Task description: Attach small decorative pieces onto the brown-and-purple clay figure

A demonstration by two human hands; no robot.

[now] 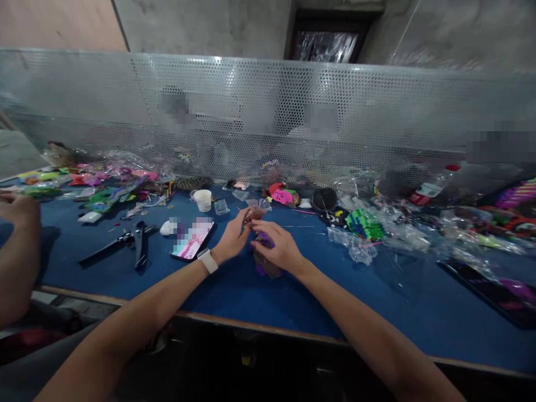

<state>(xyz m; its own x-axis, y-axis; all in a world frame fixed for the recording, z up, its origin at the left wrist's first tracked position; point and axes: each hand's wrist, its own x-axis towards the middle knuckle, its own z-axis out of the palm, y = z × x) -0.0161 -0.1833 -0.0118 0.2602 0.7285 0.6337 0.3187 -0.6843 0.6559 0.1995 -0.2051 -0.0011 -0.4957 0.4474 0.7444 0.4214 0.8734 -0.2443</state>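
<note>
- Your left hand (pixel 232 237) pinches the top of a small clear bag (pixel 254 214), fingers closed on it.
- Your right hand (pixel 278 245) lies over a purple piece (pixel 264 241), fingers curled around it; how firm the grip is, you cannot tell.
- Both hands meet over the blue desk (pixel 234 290), near its middle.
- A phone (pixel 192 239) lies at 9 o'clock of your left hand.
- A white cup (pixel 203 200) stands at 11 o'clock.
- Another person's hand (pixel 17 207) rests far left.
</note>
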